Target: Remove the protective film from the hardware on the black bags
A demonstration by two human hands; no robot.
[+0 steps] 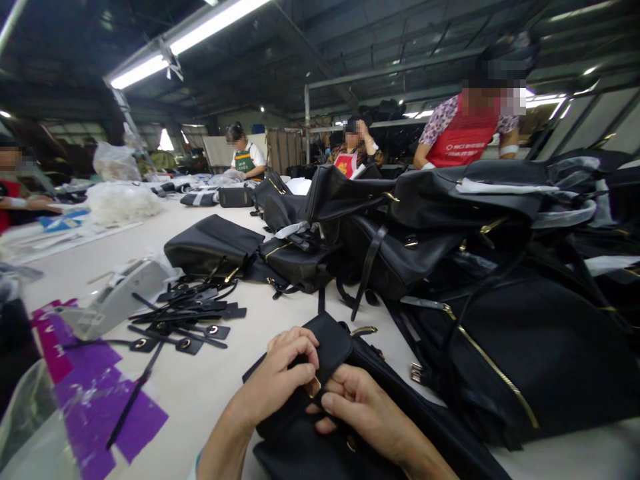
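Observation:
A black bag [287, 427] with a flap [327, 340] lies on the table in front of me. My left hand [287, 373] is closed on the flap, its thumb and fingers beside a small gold metal fitting [313, 387]. From the right, my right hand [357, 403] has its fingers curled at the flap's lower edge, close to the same fitting. Its fingertips are partly hidden under the black material. Below my right hand, another small gold piece [351, 445] shows on the bag.
Black bags with gold zips [490, 367] are heaped at the right and back. Several black straps with metal eyelets [185, 343] lie left, beside a grey tape dispenser [117, 297] and a purple sheet [100, 393]. Co-workers in aprons [460, 137] are across the table [200, 400].

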